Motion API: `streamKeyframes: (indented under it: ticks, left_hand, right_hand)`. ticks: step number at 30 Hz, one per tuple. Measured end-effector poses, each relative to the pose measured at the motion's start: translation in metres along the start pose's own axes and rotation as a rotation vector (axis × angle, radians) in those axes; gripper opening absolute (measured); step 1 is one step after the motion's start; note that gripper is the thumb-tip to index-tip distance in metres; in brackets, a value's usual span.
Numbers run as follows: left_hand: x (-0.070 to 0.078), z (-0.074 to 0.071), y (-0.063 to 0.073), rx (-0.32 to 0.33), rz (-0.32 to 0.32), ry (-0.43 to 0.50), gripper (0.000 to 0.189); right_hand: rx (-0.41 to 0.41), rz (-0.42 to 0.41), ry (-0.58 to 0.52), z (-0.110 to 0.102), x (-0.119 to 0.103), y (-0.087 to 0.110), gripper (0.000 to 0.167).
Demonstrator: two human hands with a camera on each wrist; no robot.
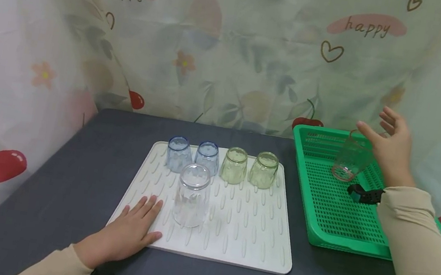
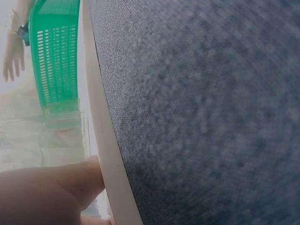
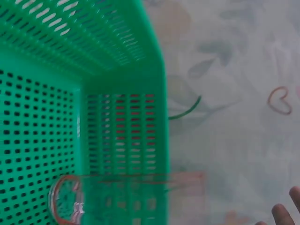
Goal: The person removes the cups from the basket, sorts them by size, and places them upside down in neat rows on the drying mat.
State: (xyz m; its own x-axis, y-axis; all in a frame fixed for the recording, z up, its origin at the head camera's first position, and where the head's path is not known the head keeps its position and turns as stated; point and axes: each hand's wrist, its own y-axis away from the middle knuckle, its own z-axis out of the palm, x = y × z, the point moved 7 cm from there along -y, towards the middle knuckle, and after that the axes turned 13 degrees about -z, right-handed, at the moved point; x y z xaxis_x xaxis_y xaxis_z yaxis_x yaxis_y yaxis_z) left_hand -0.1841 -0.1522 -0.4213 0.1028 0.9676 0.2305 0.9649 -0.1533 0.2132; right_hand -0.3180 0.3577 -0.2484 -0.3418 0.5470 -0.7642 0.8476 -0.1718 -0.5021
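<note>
My left hand (image 1: 126, 233) rests flat with spread fingers on the near left part of a white ridged drying mat (image 1: 238, 248). Just right of its fingers, a tall clear glass (image 1: 192, 204) stands upside down on the mat. Behind that, along the mat's far side, are two short blue glasses (image 1: 178, 156) and two short green glasses (image 1: 263, 171), also upside down. Over the green basket (image 1: 306, 210), my right hand (image 1: 394, 150) is raised with fingers loosely bent, near the rim of a tall pink-tinted glass (image 1: 345, 167). In the right wrist view, fingertips (image 3: 281, 215) show apart from that glass.
The basket has raised, slotted walls and stands right of the mat on a dark grey tabletop (image 1: 71, 173). A printed curtain (image 1: 231, 64) hangs close behind the table and along both sides. A black wrist strap (image 1: 364, 195) circles my right wrist.
</note>
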Motion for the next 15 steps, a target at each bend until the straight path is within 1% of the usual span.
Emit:
streamKeyframes:
  ticks: [5, 11, 15]
  left_hand:
    - [0.0, -0.001, 0.001, 0.003, 0.003, 0.008, 0.073]
    - [0.0, -0.001, 0.001, -0.007, -0.002, 0.009, 0.073]
    - [0.001, -0.001, 0.001, -0.007, 0.002, 0.017, 0.073]
  right_hand:
    - [-0.002, 0.054, 0.067, 0.002, 0.026, -0.006, 0.083]
    - [-0.018, 0.088, 0.139, 0.006, 0.051, -0.008, 0.094]
    - [-0.033, 0.123, 0.136, 0.008, 0.064, -0.006, 0.099]
